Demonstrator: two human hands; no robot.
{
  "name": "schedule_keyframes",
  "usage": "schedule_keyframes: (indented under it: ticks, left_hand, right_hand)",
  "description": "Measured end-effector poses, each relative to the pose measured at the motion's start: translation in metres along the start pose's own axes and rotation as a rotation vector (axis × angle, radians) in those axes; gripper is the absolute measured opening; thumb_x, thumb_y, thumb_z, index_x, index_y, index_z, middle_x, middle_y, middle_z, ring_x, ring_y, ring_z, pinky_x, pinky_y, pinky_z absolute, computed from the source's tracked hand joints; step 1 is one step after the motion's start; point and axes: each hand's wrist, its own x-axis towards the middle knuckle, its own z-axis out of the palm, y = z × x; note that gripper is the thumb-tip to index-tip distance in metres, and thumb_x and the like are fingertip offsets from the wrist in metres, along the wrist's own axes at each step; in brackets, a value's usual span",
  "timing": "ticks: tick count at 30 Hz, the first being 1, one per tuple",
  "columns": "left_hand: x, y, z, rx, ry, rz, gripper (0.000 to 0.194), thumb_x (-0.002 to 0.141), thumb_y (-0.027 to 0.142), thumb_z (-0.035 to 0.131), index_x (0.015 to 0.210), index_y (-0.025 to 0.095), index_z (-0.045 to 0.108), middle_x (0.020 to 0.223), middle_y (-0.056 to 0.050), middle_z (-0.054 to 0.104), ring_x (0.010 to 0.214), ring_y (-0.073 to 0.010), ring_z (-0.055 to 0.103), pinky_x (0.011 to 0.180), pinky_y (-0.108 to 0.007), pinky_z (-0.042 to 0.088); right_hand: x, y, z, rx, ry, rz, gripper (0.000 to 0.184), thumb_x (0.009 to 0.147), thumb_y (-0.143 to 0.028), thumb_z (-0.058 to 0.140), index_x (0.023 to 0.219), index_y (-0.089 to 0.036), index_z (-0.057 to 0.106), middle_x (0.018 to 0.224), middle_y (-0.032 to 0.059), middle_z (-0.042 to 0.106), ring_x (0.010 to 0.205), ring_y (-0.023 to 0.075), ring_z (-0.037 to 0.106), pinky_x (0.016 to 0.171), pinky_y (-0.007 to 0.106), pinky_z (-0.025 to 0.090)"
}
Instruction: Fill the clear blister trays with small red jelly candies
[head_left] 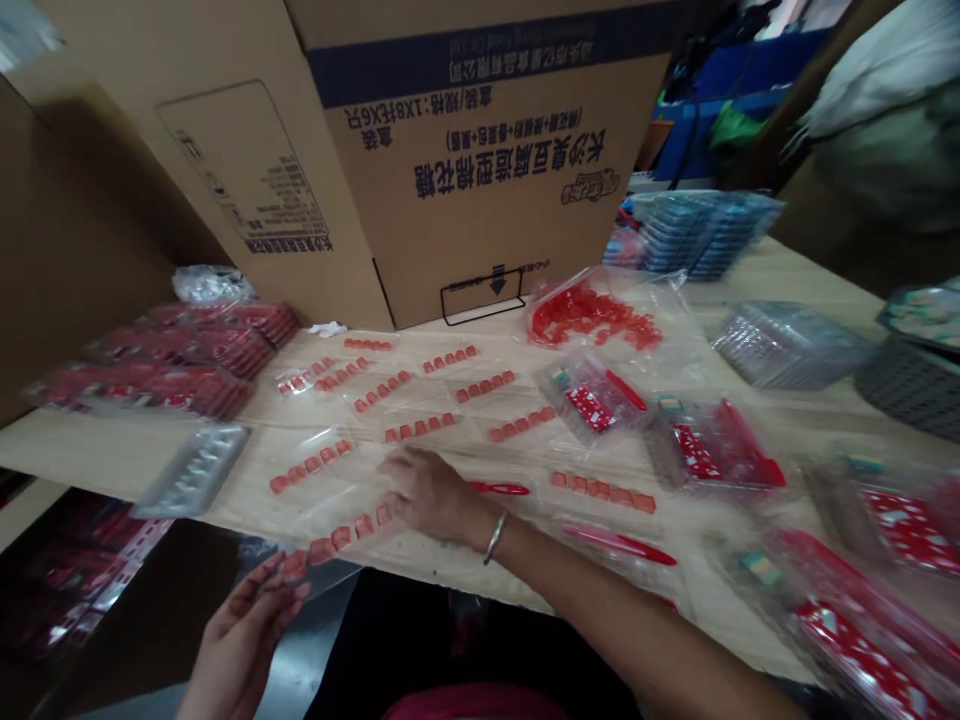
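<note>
One red strip (341,538) slants away rightward, left hand (251,615) pinching, right hand's (435,492) grip unclear.

Upside down on the big cardboard carton (480,235) I read 长沙臭豆腐造型棉花糖 in large print — higher up, 盒装 and 规格:1X8托X6只. The dark blue band (390,75) carries 食品有限公司 and a faint "Co., Ltd". The framed panel's (247,165) finer lines — and the logo's lettering (591,187) — are too blurred for me.
</note>
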Motion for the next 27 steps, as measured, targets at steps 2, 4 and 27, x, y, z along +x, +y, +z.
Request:
schedule_keyframes:
  ticks: [2,4,27]
  left_hand:
    - [-0.006,0.025,0.007,-0.256,0.033,-0.187,0.049,0.047,0.017,0.073,0.094,0.019,0.061,0.071,0.000,0.068,0.062,-0.0202,0.069,0.055,-0.029,0.057]
    - [-0.013,0.050,0.026,-0.375,-0.055,-0.238,0.059,0.041,0.013,0.078,0.097,0.017,0.062,0.070,0.002,0.067,0.059,-0.0150,0.067,0.054,-0.022,0.055]
    - [0.002,0.024,0.121,0.506,-0.770,1.084,0.065,0.076,0.047,0.064,0.133,0.023,0.044,0.143,-0.013,0.041,0.136,-0.0348,0.028,0.107,-0.054,0.032]
  right_hand:
    - [0.001,0.006,-0.018,0.253,0.093,0.115,0.037,0.085,-0.028,0.061,0.119,-0.013,0.053,0.122,0.0128,0.058,0.112,0.0207,0.054,0.095,0.035,0.042]
    - [-0.001,0.017,-0.036,0.470,0.075,0.236,0.050,0.082,-0.034,0.066,0.124,-0.014,0.049,0.126,0.0138,0.056,0.112,0.0208,0.056,0.092,0.034,0.046]
    - [-0.134,0.019,0.004,-0.568,0.014,0.078,0.064,0.086,-0.045,0.058,0.137,-0.011,0.041,0.140,0.0178,0.046,0.124,0.0325,0.044,0.100,0.048,0.037]
